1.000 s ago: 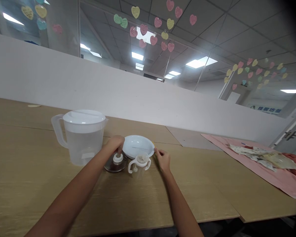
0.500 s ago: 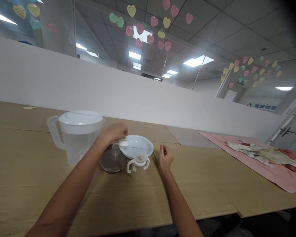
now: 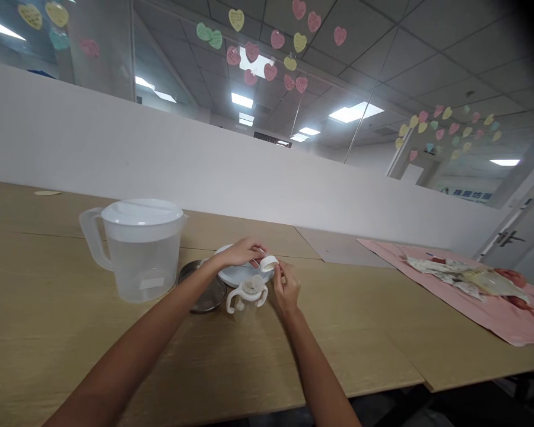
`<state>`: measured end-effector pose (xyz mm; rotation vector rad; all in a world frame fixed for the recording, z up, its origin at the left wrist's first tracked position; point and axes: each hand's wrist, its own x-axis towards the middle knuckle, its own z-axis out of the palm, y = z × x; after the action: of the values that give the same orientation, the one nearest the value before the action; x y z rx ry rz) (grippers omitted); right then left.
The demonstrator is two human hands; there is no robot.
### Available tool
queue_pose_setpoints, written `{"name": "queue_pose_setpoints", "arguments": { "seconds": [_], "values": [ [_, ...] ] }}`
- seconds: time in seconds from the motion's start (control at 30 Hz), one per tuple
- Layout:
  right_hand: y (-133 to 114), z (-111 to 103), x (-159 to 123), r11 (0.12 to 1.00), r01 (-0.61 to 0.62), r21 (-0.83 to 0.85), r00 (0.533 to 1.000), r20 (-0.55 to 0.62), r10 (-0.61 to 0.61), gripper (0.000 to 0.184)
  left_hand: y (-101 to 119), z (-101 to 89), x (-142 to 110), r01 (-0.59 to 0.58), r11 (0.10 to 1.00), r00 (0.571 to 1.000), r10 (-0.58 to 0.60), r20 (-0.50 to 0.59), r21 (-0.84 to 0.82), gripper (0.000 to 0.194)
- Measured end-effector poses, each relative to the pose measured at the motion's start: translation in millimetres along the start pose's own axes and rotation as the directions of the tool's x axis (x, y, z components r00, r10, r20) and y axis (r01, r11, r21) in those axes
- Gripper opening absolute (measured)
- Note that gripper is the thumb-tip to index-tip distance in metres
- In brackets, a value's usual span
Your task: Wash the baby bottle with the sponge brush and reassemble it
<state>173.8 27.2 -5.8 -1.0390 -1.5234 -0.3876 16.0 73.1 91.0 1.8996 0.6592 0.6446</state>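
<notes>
The bottle collar [image 3: 269, 263], a white screw ring, is up between the two hands, tilted, with its hollow side partly showing. Taking twelve o'clock as straight ahead of the person, the left hand [image 3: 244, 252] is at the collar's ten o'clock, its fingers closed on it. The right hand [image 3: 287, 286] is at four, thumb and finger pinched at the edge; whether they grip it or only touch, I cannot tell.

A two-handled baby bottle [image 3: 248, 298] stands upright and uncovered at the collar's seven o'clock. The white dish [image 3: 237, 276] sits beyond the bottle, the round metal pan [image 3: 214, 295] at eight and the lidded pitcher [image 3: 143, 252] at nine.

The step in hand seems to be handling the loose collar with both hands; the next move calls for a firm fingertip hold and care not to knock the bottle.

No brand is readable on the bottle, and the pale label [image 3: 152, 283] on the pitcher shows no legible words. Handwriting on the heart-shaped notes [image 3: 299, 42] is too small to read. At two o'clock, the distant sign [image 3: 471, 196] bears blue Chinese characters, too blurred to read surely.
</notes>
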Motion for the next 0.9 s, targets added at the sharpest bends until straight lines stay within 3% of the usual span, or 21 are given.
{"name": "queue_pose_setpoints", "arguments": {
  "seconds": [0.1, 0.2, 0.37, 0.53, 0.7, 0.9],
  "values": [
    [-4.6, 1.2, 1.0, 0.996, -0.093, -0.009, 0.993, -0.071, 0.092, 0.022, 1.7, 1.7, -0.5, 0.011, 0.999, 0.999, -0.013, -0.046, -0.042, 0.034],
    [-8.5, 2.0, 1.8, 0.984, -0.178, -0.005, 0.978, -0.116, 0.176, 0.024, 5.2, 3.9, -3.1, -0.035, 0.999, 0.999, 0.036, -0.013, 0.018, 0.037],
    [-13.7, 2.4, 2.2, 0.960, -0.274, 0.060, 0.956, -0.090, 0.279, 0.026, 7.1, 8.7, -5.5, -0.092, 0.970, 0.996, 0.093, 0.006, 0.223, 0.041],
    [-20.0, 3.8, 3.7, 0.886, -0.403, 0.228, 0.907, -0.031, 0.421, 0.028, 3.0, 10.6, -1.7, -0.118, 0.973, 0.993, 0.120, 0.002, 0.197, 0.040],
    [-25.8, 5.9, 4.8, 0.831, -0.452, 0.324, 0.886, 0.062, 0.459, 0.033, 1.9, 11.4, -1.1, -0.156, 0.973, 0.988, 0.153, 0.034, 0.171, 0.034],
    [-27.9, 6.6, 3.3, 0.832, -0.446, 0.330, 0.887, 0.038, 0.460, 0.031, 6.6, 13.9, -4.9, -0.175, 0.955, 0.985, 0.173, 0.028, 0.242, 0.026]
  ]
}}
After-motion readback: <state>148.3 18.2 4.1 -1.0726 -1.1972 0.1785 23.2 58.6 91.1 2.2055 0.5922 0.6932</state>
